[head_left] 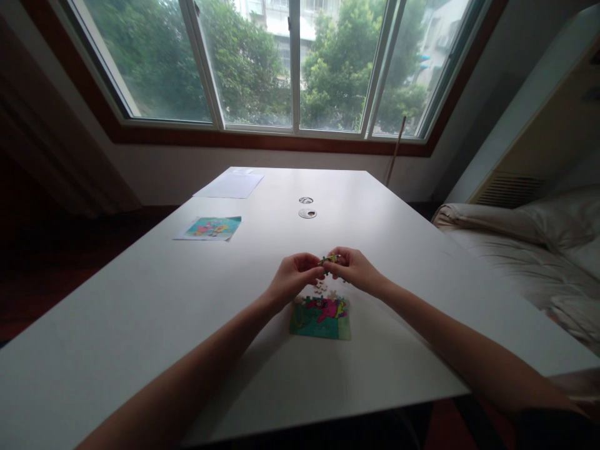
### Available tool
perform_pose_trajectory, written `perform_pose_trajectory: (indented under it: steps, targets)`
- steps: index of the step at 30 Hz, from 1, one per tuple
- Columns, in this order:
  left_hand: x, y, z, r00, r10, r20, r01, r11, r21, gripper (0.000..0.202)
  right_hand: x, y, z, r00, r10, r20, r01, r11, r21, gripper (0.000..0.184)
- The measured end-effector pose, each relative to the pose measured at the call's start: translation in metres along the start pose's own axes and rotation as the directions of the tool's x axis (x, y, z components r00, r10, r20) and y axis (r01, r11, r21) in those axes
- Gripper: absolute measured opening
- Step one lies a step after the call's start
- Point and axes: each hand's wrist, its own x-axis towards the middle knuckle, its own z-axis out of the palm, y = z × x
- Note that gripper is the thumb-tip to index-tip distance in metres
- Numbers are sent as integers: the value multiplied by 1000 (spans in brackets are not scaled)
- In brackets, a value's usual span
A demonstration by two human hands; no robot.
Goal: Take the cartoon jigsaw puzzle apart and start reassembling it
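Observation:
My left hand and my right hand meet above the table, fingertips pinched on a few small joined jigsaw puzzle pieces with green and yellow on them. Just below my hands lies a partly assembled jigsaw puzzle, teal with a pink figure and a jagged upper edge. Loose puzzle pieces, pale side up, are scattered between that edge and my hands. My fingers partly cover this loose group, so its full extent is hidden.
On the white table, a colourful picture sheet lies to the left, with white paper behind it. Two round inserts are set in the tabletop farther back. A sofa stands on the right, and windows face me.

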Motion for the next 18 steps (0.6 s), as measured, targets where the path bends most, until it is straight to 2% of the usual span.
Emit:
perform_pose_trajectory:
  steps: [4, 10, 15, 18]
  targets:
    - [1, 0, 0, 1000, 6, 5, -6, 1000, -25, 34, -1, -5, 2, 999, 46, 2, -46, 997, 63, 38]
    - [1, 1, 0, 999, -9, -54, 4, 997, -79, 35, 0, -1, 0, 994, 106, -15, -97, 955, 279, 38]
    - [3, -1, -1, 997, -37, -71, 29, 994, -107, 35, -1, -2, -3, 992, 128, -18, -115, 939, 324, 37]
    - [4, -2, -2, 997, -44, -64, 36, 993, -114, 34, -2, -7, -5, 978, 208, 24, -197, 879, 434, 36]
